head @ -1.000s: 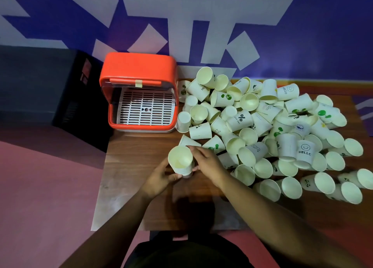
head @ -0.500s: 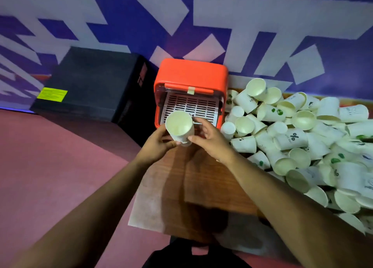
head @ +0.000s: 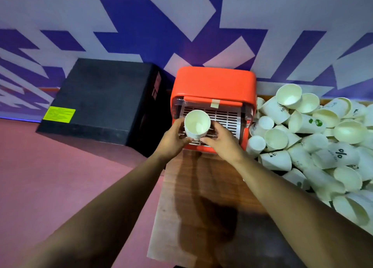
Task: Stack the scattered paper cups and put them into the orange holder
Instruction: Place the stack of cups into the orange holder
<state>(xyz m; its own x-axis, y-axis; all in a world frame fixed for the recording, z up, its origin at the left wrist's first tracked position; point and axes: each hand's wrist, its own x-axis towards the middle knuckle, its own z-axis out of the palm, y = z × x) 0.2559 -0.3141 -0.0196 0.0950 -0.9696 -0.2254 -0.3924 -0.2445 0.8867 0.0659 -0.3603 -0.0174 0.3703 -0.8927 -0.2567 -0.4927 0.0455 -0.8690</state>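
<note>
Nearest, reaches forward with both forearms over the table (head: 201, 189) — brown wood grain, the arms' shadow dark across it. Shows pinkish floor (head: 60, 177) off the left edge.

Further on, holds the stack (head: 196, 124) between both hands. Wraps the left hand (head: 172, 140) round the stack's left side, fingers curled against the paper. Pinches the lower right edge with the right hand (head: 222, 142), fingertips meeting the base, palm turned down. Keeps the stack tilted, open mouth toward the camera, pale inside visible. Sits in the air at the open front of the holder (head: 214, 84), overlapping the white grid (head: 228, 116) in this view; cannot tell whether touching it.

Just right of the hands, spreads a pile of loose cups (head: 314, 138) over the table, lying on their sides and pointing every way, some mouths up. Carries green marks on a few, a percent sign on one. Presses up against the holder's right side at its nearest edge and runs off the right of the frame.

Beyond the hands, stands the holder on the table's far left corner — orange, rounded top, slotted grid inside, a scrap of tape (head: 215, 103) on the front flap.

Left of that, lower down, a black box (head: 105, 98) with a yellow label (head: 59, 115) at its near left corner.

Farthest back, a blue wall (head: 129, 35) with white angular shapes.
</note>
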